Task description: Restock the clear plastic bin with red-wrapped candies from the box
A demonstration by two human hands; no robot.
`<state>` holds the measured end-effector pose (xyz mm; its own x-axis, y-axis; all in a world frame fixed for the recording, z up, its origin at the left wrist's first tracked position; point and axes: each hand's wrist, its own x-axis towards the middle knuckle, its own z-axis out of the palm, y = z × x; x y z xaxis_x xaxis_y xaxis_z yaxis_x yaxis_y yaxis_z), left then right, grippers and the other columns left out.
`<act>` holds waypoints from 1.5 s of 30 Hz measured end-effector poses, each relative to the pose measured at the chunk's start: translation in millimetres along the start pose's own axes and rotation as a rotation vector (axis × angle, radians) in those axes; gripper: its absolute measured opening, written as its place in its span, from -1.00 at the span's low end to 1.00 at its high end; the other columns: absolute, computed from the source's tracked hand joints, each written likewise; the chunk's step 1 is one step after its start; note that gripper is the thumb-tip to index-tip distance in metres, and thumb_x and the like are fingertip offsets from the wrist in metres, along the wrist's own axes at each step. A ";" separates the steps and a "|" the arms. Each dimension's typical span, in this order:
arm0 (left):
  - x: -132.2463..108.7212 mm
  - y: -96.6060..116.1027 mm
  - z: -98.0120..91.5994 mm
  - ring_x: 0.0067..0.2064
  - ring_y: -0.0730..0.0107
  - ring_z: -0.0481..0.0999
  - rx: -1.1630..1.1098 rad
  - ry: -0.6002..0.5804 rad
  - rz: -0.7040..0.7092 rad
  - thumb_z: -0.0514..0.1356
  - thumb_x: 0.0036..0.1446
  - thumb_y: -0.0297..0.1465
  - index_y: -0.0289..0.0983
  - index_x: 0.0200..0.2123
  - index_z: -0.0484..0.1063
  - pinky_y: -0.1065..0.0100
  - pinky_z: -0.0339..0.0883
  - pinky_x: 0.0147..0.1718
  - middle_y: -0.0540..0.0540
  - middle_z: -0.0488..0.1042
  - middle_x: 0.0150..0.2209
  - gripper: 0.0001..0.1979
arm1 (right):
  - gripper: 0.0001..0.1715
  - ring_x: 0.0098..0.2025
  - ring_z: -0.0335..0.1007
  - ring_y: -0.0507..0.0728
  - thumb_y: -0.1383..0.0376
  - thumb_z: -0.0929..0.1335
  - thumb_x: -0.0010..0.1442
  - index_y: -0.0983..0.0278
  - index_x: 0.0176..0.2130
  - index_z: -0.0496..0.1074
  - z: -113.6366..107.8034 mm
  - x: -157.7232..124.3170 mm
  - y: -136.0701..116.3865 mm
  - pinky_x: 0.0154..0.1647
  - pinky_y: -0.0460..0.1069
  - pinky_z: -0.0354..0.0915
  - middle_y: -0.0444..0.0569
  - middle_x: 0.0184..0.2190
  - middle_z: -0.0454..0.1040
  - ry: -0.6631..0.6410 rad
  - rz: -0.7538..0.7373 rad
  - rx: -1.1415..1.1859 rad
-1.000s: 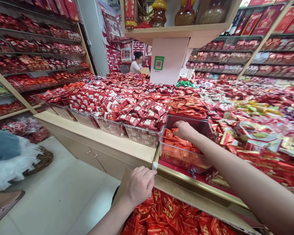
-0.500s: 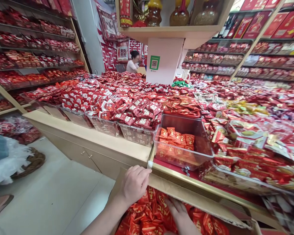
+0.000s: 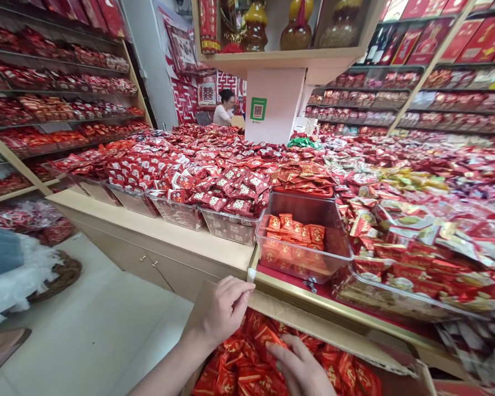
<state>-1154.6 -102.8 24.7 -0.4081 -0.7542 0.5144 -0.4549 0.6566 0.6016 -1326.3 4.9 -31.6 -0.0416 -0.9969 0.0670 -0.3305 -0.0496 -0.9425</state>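
My left hand (image 3: 223, 308) is closed on the flap of a cardboard box (image 3: 396, 379) held below the counter edge. The box is full of red candy packets (image 3: 247, 368). My right hand (image 3: 303, 371) is down in the box, its fingers curled over and into those packets. Above, on the counter, a clear plastic bin (image 3: 305, 264) holds a low layer of the same red packets (image 3: 295, 231) at its left side.
The wooden counter (image 3: 181, 234) carries several clear bins heaped with red packets (image 3: 214, 176), with more sweets (image 3: 421, 220) to the right. Shelves of red goods (image 3: 45, 104) line the left wall. A person (image 3: 224, 110) sits far back. A white sack (image 3: 16, 275) lies on the floor.
My right hand left the clear bin on the counter and dropped into the cardboard box, where it now curls over the packets. My left hand has kept its hold on the flap.
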 end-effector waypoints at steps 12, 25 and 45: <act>14.9 61.6 19.4 -0.35 0.38 0.44 -1.068 -0.230 -0.735 0.22 0.01 -0.29 -0.36 -0.26 0.48 0.37 0.30 -0.33 -0.08 0.51 -0.39 -0.73 | -0.59 -0.30 0.40 0.07 0.23 0.43 -0.07 0.24 -0.20 0.29 -33.3 25.6 -67.1 -0.27 -0.03 0.36 -0.05 -0.34 0.47 0.133 0.109 0.535; 1.6 51.9 18.6 -0.31 0.42 0.43 -1.130 -0.250 -0.792 0.29 -0.06 -0.33 -0.34 -0.33 0.41 0.38 0.29 -0.25 -0.05 0.49 -0.37 -0.76 | -0.62 -0.04 0.34 0.19 0.21 0.33 0.08 0.19 -0.07 0.33 -35.5 18.6 -56.3 -0.07 0.08 0.31 0.10 -0.03 0.38 0.009 -0.084 0.073; 24.0 -24.9 8.4 -0.41 0.40 0.47 0.180 -0.095 -0.134 0.05 0.08 -0.46 -0.23 -0.34 0.42 0.40 0.30 -0.42 -0.03 0.51 -0.40 -0.85 | -0.64 -0.19 0.42 0.21 0.55 0.13 0.09 0.49 -0.23 0.43 -105.9 240.2 -124.1 -0.23 -0.02 0.29 0.25 -0.26 0.48 -0.261 -0.183 -1.552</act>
<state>-1159.7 -137.1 17.0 -0.4034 -0.8358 0.3724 -0.6402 0.5486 0.5377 -1395.2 -221.9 136.1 0.2074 -0.9756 -0.0723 -0.9216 -0.2197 0.3199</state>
